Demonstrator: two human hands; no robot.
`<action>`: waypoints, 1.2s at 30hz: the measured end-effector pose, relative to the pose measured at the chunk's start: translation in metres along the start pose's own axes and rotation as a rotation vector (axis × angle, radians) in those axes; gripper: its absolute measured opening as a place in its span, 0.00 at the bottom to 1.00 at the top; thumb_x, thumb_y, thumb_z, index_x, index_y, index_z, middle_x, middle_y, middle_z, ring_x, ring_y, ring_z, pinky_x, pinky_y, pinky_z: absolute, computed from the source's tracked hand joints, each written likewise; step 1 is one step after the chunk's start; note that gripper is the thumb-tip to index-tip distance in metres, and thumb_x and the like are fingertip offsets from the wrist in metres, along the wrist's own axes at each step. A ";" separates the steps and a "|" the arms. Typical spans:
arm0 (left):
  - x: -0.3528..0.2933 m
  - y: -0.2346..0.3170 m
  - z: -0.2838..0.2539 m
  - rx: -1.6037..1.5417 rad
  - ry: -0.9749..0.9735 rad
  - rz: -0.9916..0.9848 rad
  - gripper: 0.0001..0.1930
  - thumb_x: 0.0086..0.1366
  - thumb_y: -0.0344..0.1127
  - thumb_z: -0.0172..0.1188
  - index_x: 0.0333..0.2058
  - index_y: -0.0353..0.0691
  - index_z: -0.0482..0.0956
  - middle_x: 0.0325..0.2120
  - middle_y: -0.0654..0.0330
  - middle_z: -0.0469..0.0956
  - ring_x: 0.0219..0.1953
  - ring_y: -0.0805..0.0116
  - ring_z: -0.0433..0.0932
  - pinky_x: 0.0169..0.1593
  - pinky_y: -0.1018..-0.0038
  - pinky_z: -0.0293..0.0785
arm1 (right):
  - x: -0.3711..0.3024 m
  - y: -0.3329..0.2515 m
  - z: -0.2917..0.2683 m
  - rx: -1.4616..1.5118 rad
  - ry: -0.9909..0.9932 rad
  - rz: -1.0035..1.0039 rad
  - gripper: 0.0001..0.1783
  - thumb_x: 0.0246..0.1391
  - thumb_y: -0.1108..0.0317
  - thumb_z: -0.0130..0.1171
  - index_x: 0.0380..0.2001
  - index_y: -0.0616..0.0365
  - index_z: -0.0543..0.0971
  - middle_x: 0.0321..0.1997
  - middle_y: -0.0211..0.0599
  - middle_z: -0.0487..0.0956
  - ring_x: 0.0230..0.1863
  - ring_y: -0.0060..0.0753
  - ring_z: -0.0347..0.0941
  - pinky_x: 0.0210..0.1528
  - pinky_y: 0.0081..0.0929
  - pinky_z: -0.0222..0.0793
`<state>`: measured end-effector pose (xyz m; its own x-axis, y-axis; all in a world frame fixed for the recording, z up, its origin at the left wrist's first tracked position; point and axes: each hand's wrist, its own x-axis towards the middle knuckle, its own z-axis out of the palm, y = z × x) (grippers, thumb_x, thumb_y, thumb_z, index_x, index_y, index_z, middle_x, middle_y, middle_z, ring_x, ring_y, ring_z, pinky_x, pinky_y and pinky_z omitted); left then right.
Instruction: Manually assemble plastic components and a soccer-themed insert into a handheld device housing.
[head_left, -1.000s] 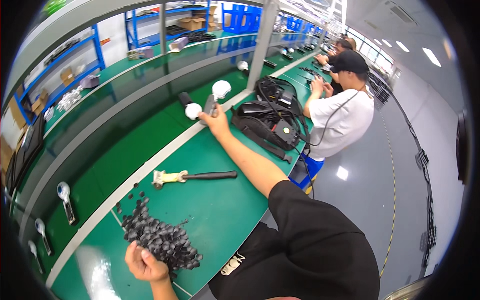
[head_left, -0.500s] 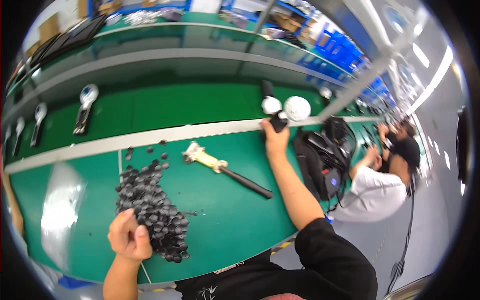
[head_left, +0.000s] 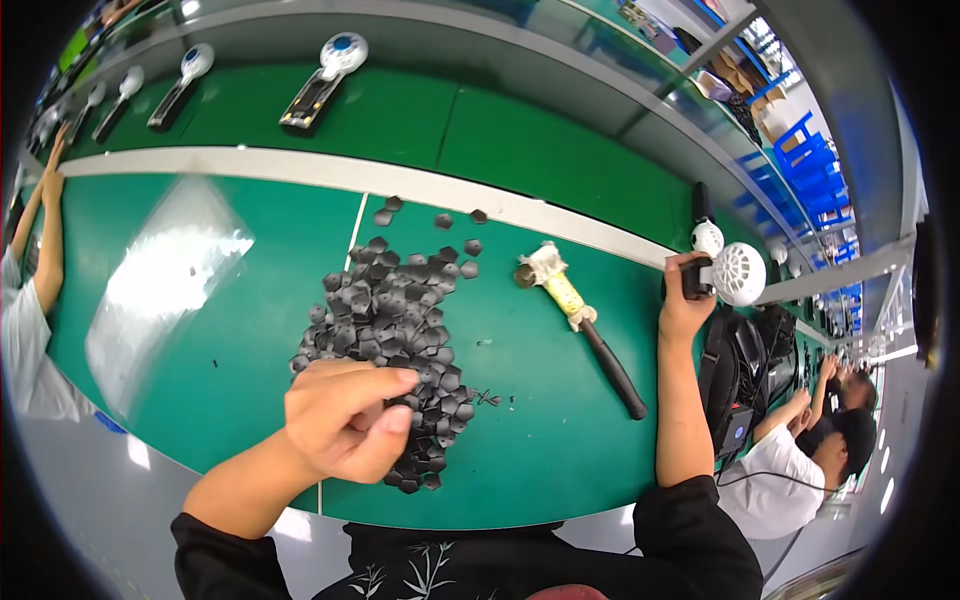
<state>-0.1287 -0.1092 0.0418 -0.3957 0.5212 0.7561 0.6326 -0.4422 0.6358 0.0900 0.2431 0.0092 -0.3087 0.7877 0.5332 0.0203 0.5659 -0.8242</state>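
Observation:
My left hand (head_left: 348, 422) is over the near left side of a pile of small black five-sided pieces (head_left: 390, 310). Its fingers are curled, thumb and forefinger close together. Something dark shows between their tips, but I cannot tell a held piece from the pile behind. At the right, beside the white rail, my right hand (head_left: 684, 305) grips a handheld fan (head_left: 740, 274) by its black handle. The fan's round white grille points right. Between the pile and my right arm lies a hammer (head_left: 590, 335) with a wrapped head, yellow neck and dark handle.
Past the white rail (head_left: 500, 212), several fans (head_left: 343, 55) with uncovered handles lie on the green belt (head_left: 400, 110). A clear plastic sheet (head_left: 165, 280) is at left. Black bags (head_left: 735, 375) stand right of my arm. Other people (head_left: 775, 490) sit at both sides.
My view has swung left, so the table and belt appear shifted right. My left hand has come further over the pile, still curled. The right hand keeps its hold on the fan.

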 end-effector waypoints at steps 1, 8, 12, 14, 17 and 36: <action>0.000 -0.002 -0.001 -0.025 -0.043 -0.008 0.15 0.54 0.24 0.58 0.42 0.30 0.77 0.11 0.70 0.62 0.11 0.78 0.54 0.16 0.82 0.52 | 0.000 0.000 0.005 -0.040 0.002 -0.052 0.20 0.48 0.81 0.60 0.46 0.60 0.71 0.37 0.38 0.79 0.37 0.29 0.74 0.47 0.22 0.68; -0.003 0.014 0.004 -0.495 -0.217 -0.476 0.19 0.60 0.33 0.60 0.47 0.29 0.74 0.22 0.58 0.73 0.18 0.72 0.68 0.20 0.78 0.69 | 0.000 -0.068 0.027 -0.497 -0.080 -0.727 0.25 0.44 0.79 0.67 0.47 0.52 0.73 0.48 0.35 0.78 0.53 0.38 0.70 0.58 0.35 0.65; 0.007 0.026 0.005 -0.952 -0.204 -0.907 0.20 0.61 0.33 0.61 0.49 0.30 0.72 0.29 0.54 0.76 0.25 0.68 0.74 0.26 0.75 0.77 | -0.016 -0.127 0.064 -0.640 -0.097 -1.045 0.28 0.40 0.75 0.70 0.47 0.42 0.77 0.51 0.30 0.77 0.63 0.43 0.63 0.65 0.42 0.57; 0.009 0.036 0.001 -1.247 -0.145 -1.187 0.19 0.61 0.30 0.62 0.50 0.32 0.72 0.34 0.52 0.77 0.30 0.66 0.78 0.30 0.74 0.81 | -0.027 -0.152 0.094 -0.548 -0.213 -1.284 0.20 0.45 0.72 0.69 0.43 0.46 0.77 0.57 0.36 0.74 0.66 0.50 0.60 0.66 0.47 0.57; 0.013 0.033 -0.001 -1.306 -0.323 -1.205 0.20 0.62 0.31 0.61 0.52 0.33 0.70 0.35 0.52 0.77 0.32 0.65 0.79 0.32 0.72 0.82 | -0.030 -0.167 0.133 -0.496 -0.256 -1.449 0.16 0.46 0.72 0.68 0.41 0.45 0.80 0.58 0.35 0.73 0.68 0.52 0.56 0.68 0.49 0.54; 0.009 -0.006 -0.009 -0.894 0.088 -0.877 0.29 0.62 0.31 0.56 0.61 0.32 0.60 0.44 0.42 0.75 0.39 0.55 0.80 0.41 0.63 0.82 | -0.003 -0.085 0.177 -0.412 -0.850 0.050 0.08 0.54 0.70 0.62 0.36 0.63 0.82 0.27 0.28 0.74 0.26 0.19 0.63 0.29 0.18 0.61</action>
<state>-0.1427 -0.1083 0.0462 -0.5192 0.8546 0.0119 -0.5241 -0.3294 0.7854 -0.0793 0.1492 0.0439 -0.8847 0.4637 0.0478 0.3363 0.7059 -0.6234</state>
